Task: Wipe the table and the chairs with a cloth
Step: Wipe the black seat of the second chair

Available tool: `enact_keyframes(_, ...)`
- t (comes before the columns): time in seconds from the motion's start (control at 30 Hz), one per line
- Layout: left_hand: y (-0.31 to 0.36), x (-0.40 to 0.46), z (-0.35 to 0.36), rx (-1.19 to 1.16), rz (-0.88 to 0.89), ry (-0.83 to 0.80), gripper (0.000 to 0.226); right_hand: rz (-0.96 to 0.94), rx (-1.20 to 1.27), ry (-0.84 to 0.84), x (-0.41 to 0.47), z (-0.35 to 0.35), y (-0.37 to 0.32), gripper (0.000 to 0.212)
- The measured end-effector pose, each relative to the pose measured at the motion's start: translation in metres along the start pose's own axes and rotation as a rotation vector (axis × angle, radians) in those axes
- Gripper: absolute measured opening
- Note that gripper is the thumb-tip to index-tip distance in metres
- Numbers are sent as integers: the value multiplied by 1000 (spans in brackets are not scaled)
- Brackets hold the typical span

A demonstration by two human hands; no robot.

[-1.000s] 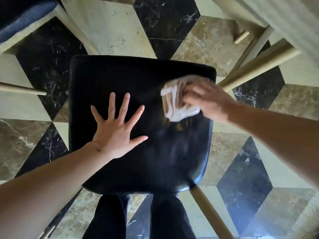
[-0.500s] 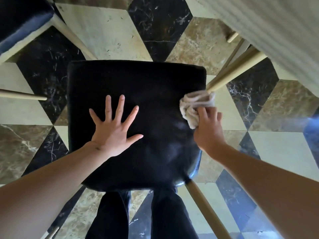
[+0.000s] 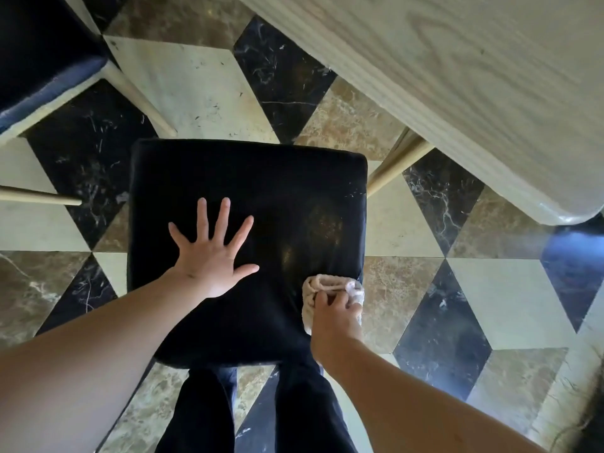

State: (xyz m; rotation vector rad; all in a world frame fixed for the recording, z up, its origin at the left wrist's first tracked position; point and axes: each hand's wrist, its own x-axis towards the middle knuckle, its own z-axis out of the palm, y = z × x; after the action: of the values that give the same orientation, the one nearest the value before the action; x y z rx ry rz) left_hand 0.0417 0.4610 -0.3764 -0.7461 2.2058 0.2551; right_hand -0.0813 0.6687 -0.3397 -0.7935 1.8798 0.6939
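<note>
A chair with a black padded seat (image 3: 277, 191) stands right below me on pale wooden legs. My left hand (image 3: 212, 256) lies flat on the seat's left half, fingers spread wide, holding nothing. My right hand (image 3: 336, 318) is closed on a bunched pale cloth (image 3: 327, 284) and presses it on the seat's near right corner. The pale wooden table (image 3: 457, 86) fills the upper right, its corner above the floor to the right of the chair.
A second chair with a dark seat (image 3: 42, 60) and pale legs stands at the upper left. The floor (image 3: 202, 83) is marble tile in cream, brown and black. My dark trouser legs (image 3: 255, 410) are just behind the seat's near edge.
My right hand has dragged the cloth from the seat's far right edge down to its near right corner. My left hand stays flat in place. The view has shifted, showing more of the table.
</note>
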Motion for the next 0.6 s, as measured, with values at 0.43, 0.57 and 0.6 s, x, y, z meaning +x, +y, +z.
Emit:
enact_keyframes(0.43, 25, -28, -4, -188, -49, 92, 82, 233, 331, 176, -29, 28, -35, 67)
enact_keyframes(0.57, 25, -37, -7, -198, -22, 20, 85, 224, 353, 123, -35, 27, -41, 69)
enact_keyframes(0.6, 25, -41, -6, -177, -11, -17, 88, 224, 374, 103, -36, 25, -43, 70)
